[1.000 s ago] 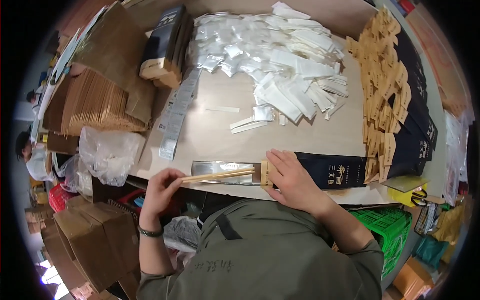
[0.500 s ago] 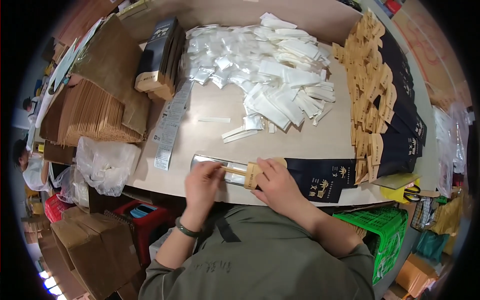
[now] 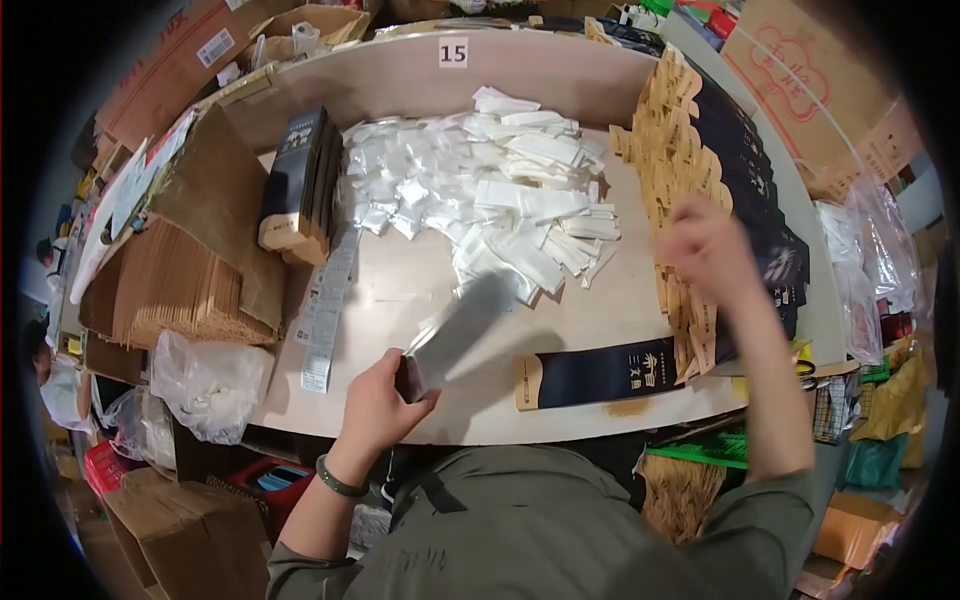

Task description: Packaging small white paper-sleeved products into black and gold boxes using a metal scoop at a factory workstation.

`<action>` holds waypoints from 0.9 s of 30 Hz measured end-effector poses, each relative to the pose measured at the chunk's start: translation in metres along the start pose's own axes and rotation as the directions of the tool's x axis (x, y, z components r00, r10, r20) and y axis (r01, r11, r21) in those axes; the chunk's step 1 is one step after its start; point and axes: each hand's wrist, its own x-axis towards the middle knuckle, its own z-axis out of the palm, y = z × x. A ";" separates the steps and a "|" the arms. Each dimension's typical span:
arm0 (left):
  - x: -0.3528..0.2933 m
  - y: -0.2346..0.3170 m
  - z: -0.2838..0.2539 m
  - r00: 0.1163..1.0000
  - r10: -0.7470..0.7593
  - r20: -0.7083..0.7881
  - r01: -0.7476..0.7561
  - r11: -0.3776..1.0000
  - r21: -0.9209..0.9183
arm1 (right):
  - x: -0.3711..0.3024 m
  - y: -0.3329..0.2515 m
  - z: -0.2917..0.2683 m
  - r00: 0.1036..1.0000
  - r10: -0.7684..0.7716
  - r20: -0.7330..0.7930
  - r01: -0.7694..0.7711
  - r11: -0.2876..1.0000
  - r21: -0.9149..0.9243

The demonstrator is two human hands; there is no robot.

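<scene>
In my left hand (image 3: pixel 385 405) is a long, flat, shiny grey strip (image 3: pixel 465 325), gripped by its near end and tilted up away from me. Motion smears its far end. My right hand (image 3: pixel 705 250), blurred, is over the stack of dark blue paper sleeves (image 3: pixel 745 170) with tan ends at the right. Its fingers look curled, but whether they hold anything does not show. Between the hands, near the table's front edge, one dark blue sleeve (image 3: pixel 600 375) lies flat, its tan end to the left.
A heap of small white and clear packets (image 3: pixel 530 190) covers the table's back middle. At left are a bundle of dark sleeves (image 3: pixel 297 180), a carton of brown card pieces (image 3: pixel 190 280), a printed strip (image 3: pixel 325 325) and a plastic bag (image 3: pixel 210 385). A low partition (image 3: pixel 560 70) stands behind.
My right hand has moved from the tan-ended packet at the front edge to the right-hand stack. My left hand has raised the grey strip off the table. The view has tilted upward.
</scene>
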 end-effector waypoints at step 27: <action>-0.011 -0.025 0.010 0.913 0.331 0.239 -0.371 0.917 0.147 | -0.060 -0.123 0.207 0.940 0.025 0.340 -0.165 0.906 0.389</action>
